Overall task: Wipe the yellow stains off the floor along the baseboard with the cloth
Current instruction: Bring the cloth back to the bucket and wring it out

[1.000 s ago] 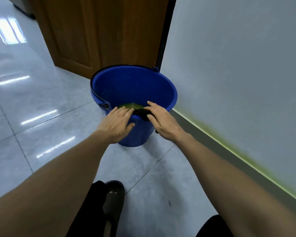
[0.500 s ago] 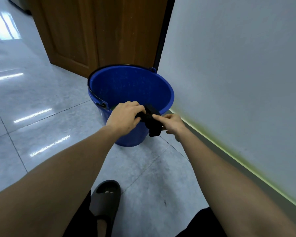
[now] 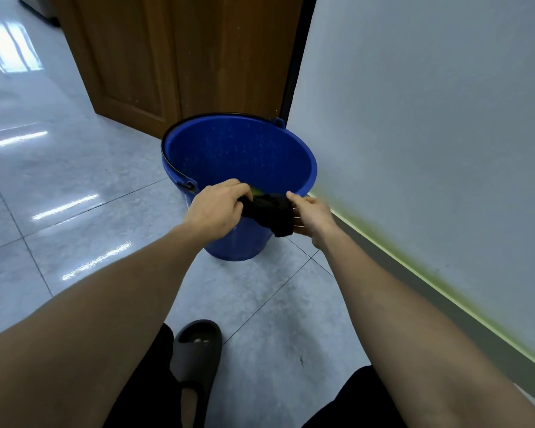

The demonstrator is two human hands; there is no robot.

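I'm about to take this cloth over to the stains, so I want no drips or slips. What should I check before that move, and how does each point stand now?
1. Cloth held: ok. The left hand and right hand both grip the black cloth.
2. Cloth over the blue bucket: ok, it hangs at the near rim.
3. Cloth wrung enough: cannot tell; thin streaks show at its right edge.
4. Stains located: ok, the yellow line runs along the baseboard to the right.
5. Path to the baseboard: ok, bare floor lies between.
6. Footing: cannot tell; only one slipper shows.
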